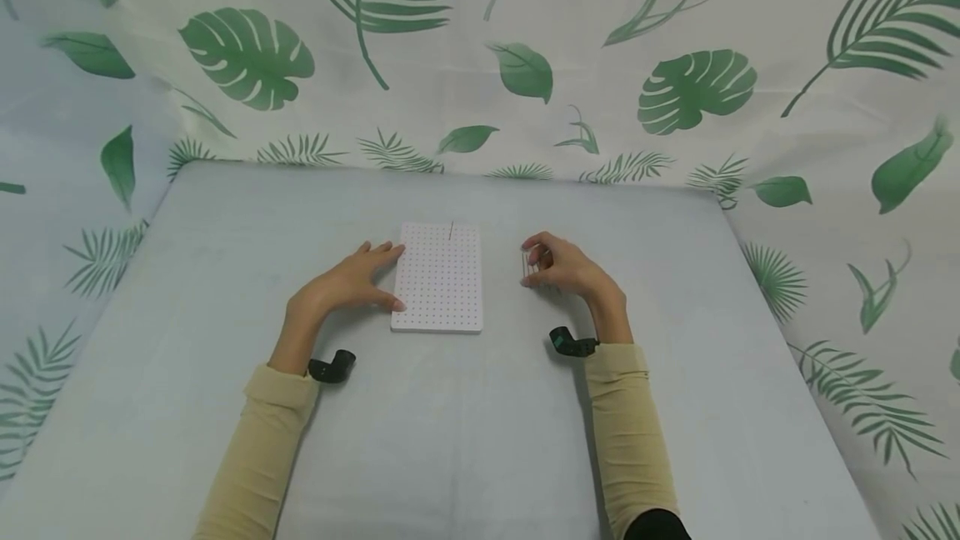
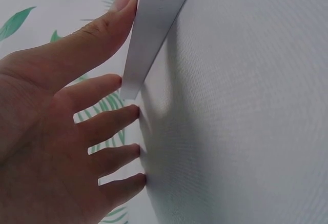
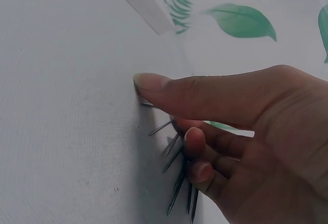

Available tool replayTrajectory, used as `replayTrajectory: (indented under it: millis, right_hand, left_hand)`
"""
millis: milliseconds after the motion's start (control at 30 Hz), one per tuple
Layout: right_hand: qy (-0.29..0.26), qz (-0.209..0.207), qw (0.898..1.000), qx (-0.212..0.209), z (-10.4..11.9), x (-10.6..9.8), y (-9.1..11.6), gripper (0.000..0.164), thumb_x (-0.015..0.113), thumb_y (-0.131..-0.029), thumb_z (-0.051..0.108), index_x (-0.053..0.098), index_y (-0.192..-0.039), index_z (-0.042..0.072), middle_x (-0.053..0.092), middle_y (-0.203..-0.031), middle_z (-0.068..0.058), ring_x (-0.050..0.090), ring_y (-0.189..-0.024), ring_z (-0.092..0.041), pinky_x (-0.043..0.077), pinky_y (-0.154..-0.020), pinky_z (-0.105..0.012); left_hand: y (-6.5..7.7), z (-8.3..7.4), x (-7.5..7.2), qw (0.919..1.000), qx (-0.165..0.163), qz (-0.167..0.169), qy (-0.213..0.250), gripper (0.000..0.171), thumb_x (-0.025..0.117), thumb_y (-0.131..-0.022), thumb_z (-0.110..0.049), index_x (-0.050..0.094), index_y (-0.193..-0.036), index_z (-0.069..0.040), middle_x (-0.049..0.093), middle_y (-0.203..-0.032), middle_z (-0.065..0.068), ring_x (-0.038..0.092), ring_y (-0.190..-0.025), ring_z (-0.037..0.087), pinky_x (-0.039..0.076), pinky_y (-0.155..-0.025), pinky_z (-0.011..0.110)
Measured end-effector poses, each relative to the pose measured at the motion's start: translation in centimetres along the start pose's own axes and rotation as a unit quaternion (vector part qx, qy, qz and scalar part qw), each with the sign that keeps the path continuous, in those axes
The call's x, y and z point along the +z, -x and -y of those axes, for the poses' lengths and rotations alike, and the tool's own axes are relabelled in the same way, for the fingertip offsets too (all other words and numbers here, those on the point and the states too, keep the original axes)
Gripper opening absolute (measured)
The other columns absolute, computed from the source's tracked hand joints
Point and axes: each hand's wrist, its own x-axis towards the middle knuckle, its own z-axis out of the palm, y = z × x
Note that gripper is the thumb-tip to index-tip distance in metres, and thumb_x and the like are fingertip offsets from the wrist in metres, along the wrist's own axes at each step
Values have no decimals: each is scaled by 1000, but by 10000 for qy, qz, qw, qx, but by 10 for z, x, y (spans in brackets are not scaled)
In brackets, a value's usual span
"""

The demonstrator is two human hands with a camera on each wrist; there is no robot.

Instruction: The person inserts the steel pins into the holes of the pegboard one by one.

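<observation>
A white board with rows of small holes lies on the table, and a single thin nail stands in it near the far edge. My left hand rests at the board's left side, fingers spread, thumb and index fingertip touching its edge. To the right of the board, my right hand is curled over several thin metal nails lying on the table. Its thumb and fingers close around the nail nearest the board; the exact contact is partly hidden.
The table is covered in a pale cloth. Behind it hangs a leaf-patterned curtain. Small black cameras sit on both wrists, low over the tabletop.
</observation>
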Motion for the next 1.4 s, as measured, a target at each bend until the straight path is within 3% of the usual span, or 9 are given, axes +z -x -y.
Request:
replayTrajectory:
  millis: [267, 900, 1400]
  right_hand:
    - [88, 41, 9999, 37, -2, 1, -1, 51, 84, -86, 15, 58, -129, 7, 57, -108, -10, 52, -93, -24, 45, -81, -36]
    - [67, -170, 9998, 51, 0, 3, -3, 56, 87, -82, 16, 56, -127, 2, 55, -99, -9, 51, -88, -23, 44, -77, -34]
    - [555, -125, 9981, 226, 8, -2, 0, 51, 84, -85, 16, 57, -127, 6, 61, -106, -13, 57, -92, -26, 49, -77, -35]
  left_hand:
    - [0, 0, 0, 10000, -22, -11, 15, 98, 82, -87, -32, 26, -163, -8, 16, -171, 21, 2, -158, 47, 10, -124, 69]
    - [3, -2, -1, 10000, -57, 11, 64, 97, 82, -87, -32, 26, -164, -9, 16, -171, 20, 1, -158, 46, 9, -124, 69]
    - [1, -2, -1, 9999, -123, 19, 59, 97, 82, -87, -29, 25, -164, -10, 15, -172, 19, 0, -159, 45, 9, -124, 68]
